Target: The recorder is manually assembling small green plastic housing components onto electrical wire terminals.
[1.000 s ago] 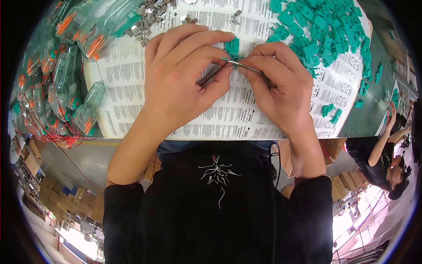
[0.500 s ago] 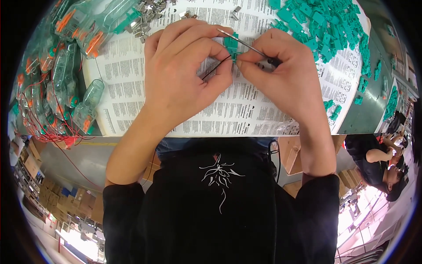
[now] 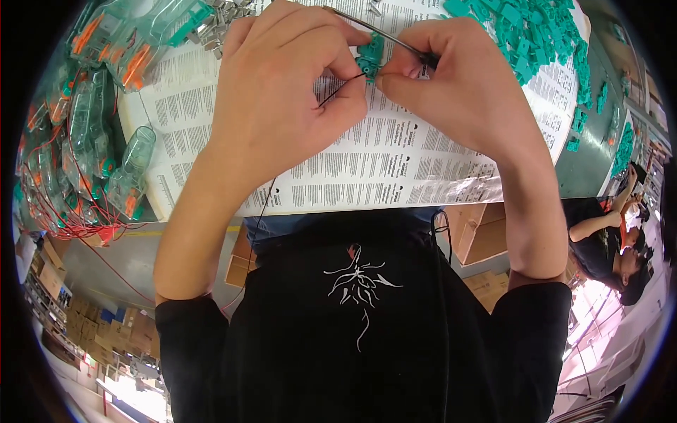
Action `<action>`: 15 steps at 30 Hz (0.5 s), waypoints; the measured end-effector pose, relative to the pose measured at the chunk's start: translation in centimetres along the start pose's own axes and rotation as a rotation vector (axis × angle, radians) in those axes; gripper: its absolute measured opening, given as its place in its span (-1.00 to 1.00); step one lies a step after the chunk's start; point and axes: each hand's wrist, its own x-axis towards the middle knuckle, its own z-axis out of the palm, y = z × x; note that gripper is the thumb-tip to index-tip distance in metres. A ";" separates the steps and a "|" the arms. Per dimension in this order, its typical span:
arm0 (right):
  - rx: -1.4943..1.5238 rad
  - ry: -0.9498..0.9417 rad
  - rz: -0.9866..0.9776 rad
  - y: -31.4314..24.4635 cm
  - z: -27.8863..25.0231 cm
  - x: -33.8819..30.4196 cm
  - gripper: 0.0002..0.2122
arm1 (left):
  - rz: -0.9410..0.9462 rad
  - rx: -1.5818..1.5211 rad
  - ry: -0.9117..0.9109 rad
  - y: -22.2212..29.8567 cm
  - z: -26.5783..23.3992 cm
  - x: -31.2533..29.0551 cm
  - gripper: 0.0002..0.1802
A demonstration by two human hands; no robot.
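Along the table's (image 3: 582, 173) left edge lie clear greenish housings (image 3: 88, 123) with red wires (image 3: 63, 211); metal clips (image 3: 218, 29) lie farther in. The left hand (image 3: 278, 88) has thumb and forefinger closed on a black wire (image 3: 340, 89). Between both hands, well in from the near edge, is a green part (image 3: 371, 48). The right hand (image 3: 462, 84) grips a slim metal tool (image 3: 384, 33), its thumb tip beside the part. Loose green pieces (image 3: 532, 39) are heaped toward the far right corner.
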 end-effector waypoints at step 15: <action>0.066 0.068 -0.096 0.3 0.2 0.2 -0.90 | -0.113 -0.068 0.083 0.4 0.7 -1.3 -0.83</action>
